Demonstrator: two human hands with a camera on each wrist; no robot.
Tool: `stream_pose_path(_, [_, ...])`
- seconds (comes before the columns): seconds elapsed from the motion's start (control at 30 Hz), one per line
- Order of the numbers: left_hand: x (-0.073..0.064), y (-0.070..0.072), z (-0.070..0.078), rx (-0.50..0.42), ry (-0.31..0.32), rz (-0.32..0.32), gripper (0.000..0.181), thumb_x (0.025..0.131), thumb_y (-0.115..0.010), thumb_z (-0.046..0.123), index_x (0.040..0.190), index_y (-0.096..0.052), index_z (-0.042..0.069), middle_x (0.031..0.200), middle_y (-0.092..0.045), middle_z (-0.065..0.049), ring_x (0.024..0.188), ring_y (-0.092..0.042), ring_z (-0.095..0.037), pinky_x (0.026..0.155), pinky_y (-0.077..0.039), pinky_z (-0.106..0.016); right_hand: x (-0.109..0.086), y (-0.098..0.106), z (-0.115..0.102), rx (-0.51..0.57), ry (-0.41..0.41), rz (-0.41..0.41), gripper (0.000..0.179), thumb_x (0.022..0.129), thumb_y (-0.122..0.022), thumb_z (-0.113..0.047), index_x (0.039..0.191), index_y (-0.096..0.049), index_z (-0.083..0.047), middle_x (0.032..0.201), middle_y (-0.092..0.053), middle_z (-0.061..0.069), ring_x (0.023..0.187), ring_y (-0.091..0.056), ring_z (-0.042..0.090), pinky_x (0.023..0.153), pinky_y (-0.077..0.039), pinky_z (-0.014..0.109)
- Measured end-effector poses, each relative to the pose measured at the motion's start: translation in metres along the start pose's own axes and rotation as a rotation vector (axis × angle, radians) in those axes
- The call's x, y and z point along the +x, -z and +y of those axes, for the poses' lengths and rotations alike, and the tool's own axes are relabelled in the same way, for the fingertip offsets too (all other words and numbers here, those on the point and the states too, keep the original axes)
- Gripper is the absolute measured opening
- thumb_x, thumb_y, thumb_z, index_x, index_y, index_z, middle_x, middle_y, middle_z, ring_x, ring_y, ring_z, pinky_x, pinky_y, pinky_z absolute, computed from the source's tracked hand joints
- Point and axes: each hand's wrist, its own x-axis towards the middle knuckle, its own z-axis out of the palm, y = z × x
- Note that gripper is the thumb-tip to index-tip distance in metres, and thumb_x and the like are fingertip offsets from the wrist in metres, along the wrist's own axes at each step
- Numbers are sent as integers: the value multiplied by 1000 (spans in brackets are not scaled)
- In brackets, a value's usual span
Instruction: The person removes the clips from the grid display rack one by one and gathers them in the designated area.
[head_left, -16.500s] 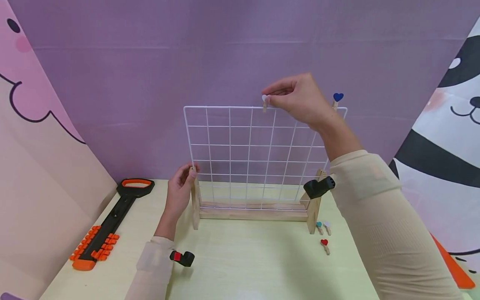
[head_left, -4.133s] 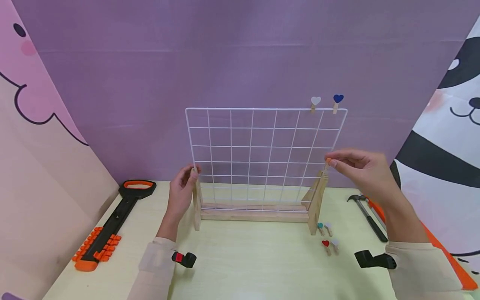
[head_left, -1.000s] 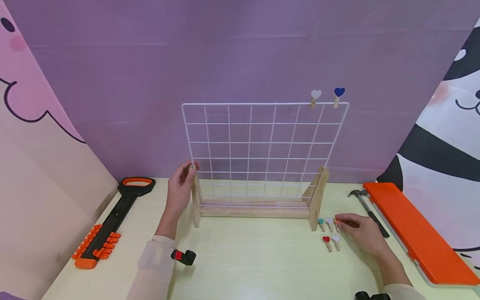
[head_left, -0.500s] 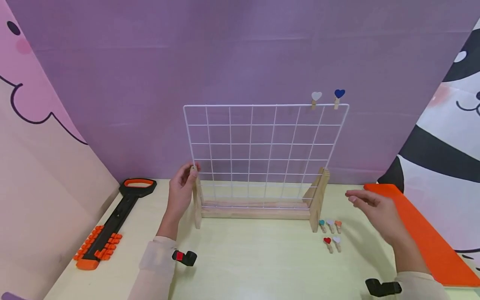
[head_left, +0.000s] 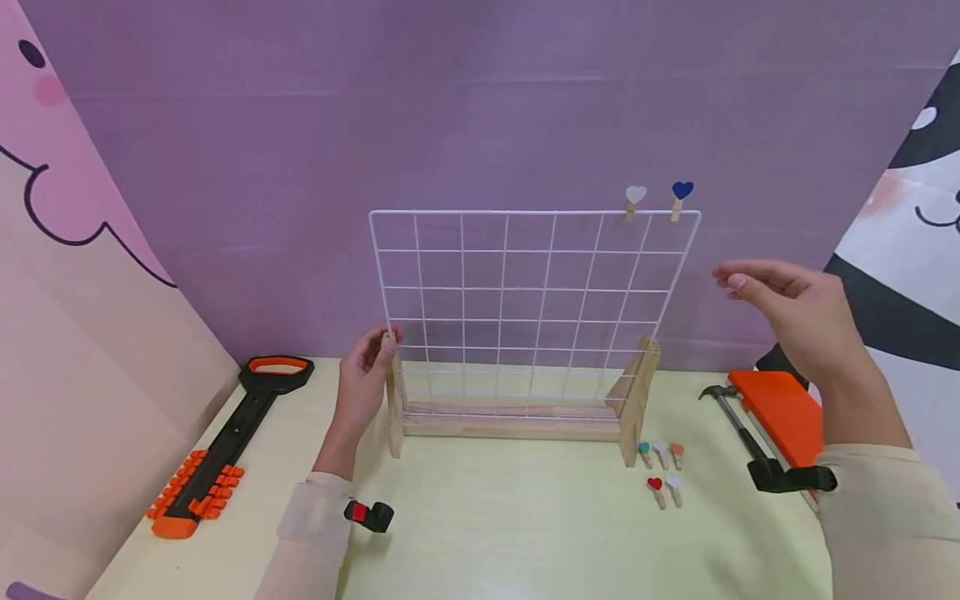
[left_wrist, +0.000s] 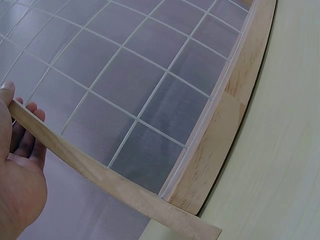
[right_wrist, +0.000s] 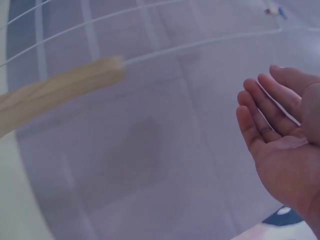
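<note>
A white wire grid (head_left: 528, 289) stands upright in a wooden stand (head_left: 510, 427). My left hand (head_left: 362, 379) pinches the top of the stand's left post (left_wrist: 90, 162) between thumb and fingers. To the right of the grid, my right hand (head_left: 806, 321) is raised with relaxed fingers; the right wrist view shows its palm with nothing in it. A blue heart clothespin (head_left: 682, 192) and a white heart clothespin (head_left: 635, 196) are clipped on the grid's top bar, near its right corner. Several more heart clothespins lie by the right post, among them an orange one (head_left: 677, 452) and a red one (head_left: 656, 485).
A black and orange handsaw (head_left: 238, 429) lies at the left with orange clips along it. At the right are a hammer (head_left: 738, 421) and a flat orange case (head_left: 783, 412), partly covered by my right arm. A purple backdrop (head_left: 480, 125) hangs behind the grid.
The white clothespin went from mid-bar to beside the blue one. My right hand took the orange clothespin from the right post, laid it among the others, let go and rose. My left hand stayed.
</note>
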Motion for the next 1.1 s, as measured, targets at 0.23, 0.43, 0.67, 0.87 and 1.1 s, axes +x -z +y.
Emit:
stream_pose_path(0.23, [1,0,-1,-6,-21,-1,34,106,-59,15,135,-60,0,129,-63,-26,117,-62,-19,98,-49,-13,22,13,-44,88,96,45,39,103,-62,-32,140,-66,-19,117,-70,-20,111,-59,-1,100,-43,9])
stream_pose_path(0.43, [1,0,-2,-6,-22,0,33,105,-59,15,136,-60,0,129,-64,-22,119,-62,-24,99,-49,-13,36,20,-72,157,121,71,37,104,-62,-29,138,-67,-16,117,-71,-18,110,-61,-1,130,-21,34])
stream_pose_path(0.67, [-1,1,-3,-5,-24,-17,37,106,-58,18,138,-58,-1,132,-62,-26,118,-61,-9,103,-47,-13,48,21,-91,282,193,4,39,102,-66,-21,136,-66,-3,119,-73,-6,110,-65,5,111,-38,9])
stream_pose_path(0.87, [-2,2,-2,11,-20,-19,36,106,-59,19,138,-59,3,132,-65,-19,119,-61,-8,105,-46,-12,53,17,-109,244,169,-27,40,102,-65,-28,136,-67,-8,120,-73,-8,116,-63,5,122,-28,15])
stream_pose_path(1.1, [-1,1,-2,9,-18,-17,36,106,-59,19,138,-59,2,132,-64,-22,119,-61,-8,104,-47,-13,62,9,-126,235,199,-76,36,100,-68,-25,131,-70,-6,112,-76,-13,115,-64,4,119,-33,14])
